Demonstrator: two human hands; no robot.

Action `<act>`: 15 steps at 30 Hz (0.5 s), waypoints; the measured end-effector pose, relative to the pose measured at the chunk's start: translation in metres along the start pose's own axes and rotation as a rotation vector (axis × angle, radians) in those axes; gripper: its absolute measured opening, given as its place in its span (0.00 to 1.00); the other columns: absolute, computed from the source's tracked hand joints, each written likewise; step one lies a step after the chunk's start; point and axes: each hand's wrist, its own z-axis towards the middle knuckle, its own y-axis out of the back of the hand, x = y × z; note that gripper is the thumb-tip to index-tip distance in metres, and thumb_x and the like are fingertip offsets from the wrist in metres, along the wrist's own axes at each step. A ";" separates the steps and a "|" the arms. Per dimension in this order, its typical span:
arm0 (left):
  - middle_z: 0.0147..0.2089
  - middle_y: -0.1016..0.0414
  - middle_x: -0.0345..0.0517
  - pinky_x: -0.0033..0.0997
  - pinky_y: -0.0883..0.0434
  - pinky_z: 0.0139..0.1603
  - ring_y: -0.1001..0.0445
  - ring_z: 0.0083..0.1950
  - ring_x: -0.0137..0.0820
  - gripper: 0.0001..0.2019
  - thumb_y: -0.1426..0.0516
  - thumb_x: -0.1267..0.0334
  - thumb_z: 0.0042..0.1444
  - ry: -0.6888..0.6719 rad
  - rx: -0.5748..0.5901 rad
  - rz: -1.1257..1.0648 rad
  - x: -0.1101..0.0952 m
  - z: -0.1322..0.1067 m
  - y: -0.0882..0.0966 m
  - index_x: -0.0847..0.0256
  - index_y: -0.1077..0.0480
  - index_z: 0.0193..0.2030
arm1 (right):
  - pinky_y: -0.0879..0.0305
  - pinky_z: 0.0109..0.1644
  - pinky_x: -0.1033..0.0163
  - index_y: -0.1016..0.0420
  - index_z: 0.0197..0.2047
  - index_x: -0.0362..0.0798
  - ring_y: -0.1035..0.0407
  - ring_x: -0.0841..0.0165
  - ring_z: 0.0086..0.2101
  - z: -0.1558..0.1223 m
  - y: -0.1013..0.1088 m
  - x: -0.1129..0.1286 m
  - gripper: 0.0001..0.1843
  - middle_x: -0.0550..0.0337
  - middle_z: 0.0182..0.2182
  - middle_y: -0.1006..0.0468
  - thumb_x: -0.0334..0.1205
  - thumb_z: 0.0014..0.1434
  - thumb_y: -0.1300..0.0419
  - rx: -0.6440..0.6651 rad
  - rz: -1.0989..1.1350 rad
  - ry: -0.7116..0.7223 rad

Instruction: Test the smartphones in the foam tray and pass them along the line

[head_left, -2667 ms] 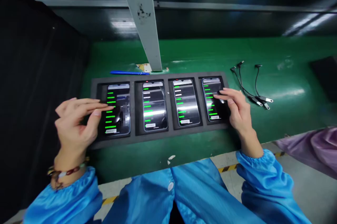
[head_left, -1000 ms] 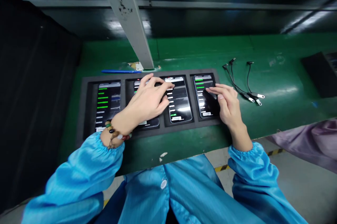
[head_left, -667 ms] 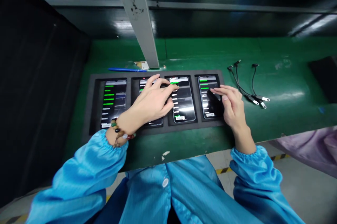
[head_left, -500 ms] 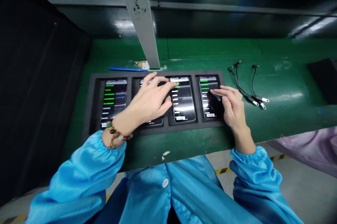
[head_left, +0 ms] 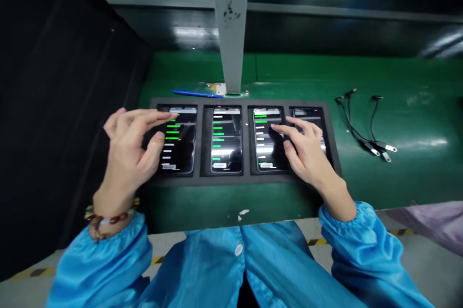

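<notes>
A black foam tray point(head_left: 238, 180) on the green belt holds several lit phones side by side. My left hand point(head_left: 132, 151) hovers at the tray's left end, fingers stretched apart, its forefinger tip at the top of the leftmost phone point(head_left: 178, 139). My right hand point(head_left: 306, 151) lies over the right part of the tray, fingers spread, its forefinger touching the third phone point(head_left: 266, 139). The rightmost phone point(head_left: 307, 120) is partly hidden under that hand. The second phone point(head_left: 226, 139) is untouched. Neither hand holds anything.
A grey post point(head_left: 230, 23) stands behind the tray, with a blue pen point(head_left: 191, 93) lying at its foot. Short black cables point(head_left: 365, 125) with plugs lie to the right on the green belt point(head_left: 398, 163). A dark wall point(head_left: 54, 105) is on the left. Purple cloth point(head_left: 434, 223) shows at lower right.
My left hand has moved from the third phone back to the leftmost one. My right hand has shifted from the rightmost phone to the third. The view has panned left.
</notes>
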 end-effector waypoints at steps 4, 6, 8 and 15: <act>0.52 0.13 0.44 0.61 0.43 0.82 0.21 0.64 0.45 0.14 0.45 0.56 0.74 -0.023 0.002 -0.032 0.018 -0.016 0.003 0.51 0.17 0.52 | 0.44 0.74 0.36 0.27 0.72 0.60 0.35 0.50 0.72 0.012 -0.018 0.032 0.27 0.53 0.64 0.19 0.34 0.75 0.50 0.082 0.098 0.128; 0.51 0.13 0.44 0.61 0.44 0.81 0.21 0.64 0.45 0.14 0.45 0.56 0.74 -0.035 0.064 -0.043 0.024 -0.018 0.003 0.50 0.17 0.50 | 0.44 0.75 0.37 0.27 0.71 0.57 0.35 0.51 0.73 0.020 -0.028 0.047 0.26 0.52 0.62 0.17 0.34 0.75 0.50 0.173 0.118 0.173; 0.54 0.14 0.46 0.63 0.46 0.82 0.22 0.67 0.47 0.16 0.47 0.56 0.74 -0.020 0.137 -0.031 0.028 -0.018 0.002 0.50 0.17 0.54 | 0.46 0.76 0.37 0.27 0.71 0.53 0.37 0.51 0.74 0.029 -0.036 0.057 0.26 0.51 0.61 0.16 0.33 0.75 0.51 0.216 0.092 0.148; 0.61 0.16 0.50 0.64 0.50 0.84 0.27 0.72 0.49 0.20 0.49 0.58 0.73 0.001 0.153 -0.002 0.030 -0.014 0.000 0.55 0.22 0.63 | 0.49 0.77 0.37 0.28 0.71 0.52 0.39 0.53 0.75 0.046 -0.041 0.062 0.26 0.51 0.64 0.17 0.33 0.76 0.52 0.173 0.050 0.094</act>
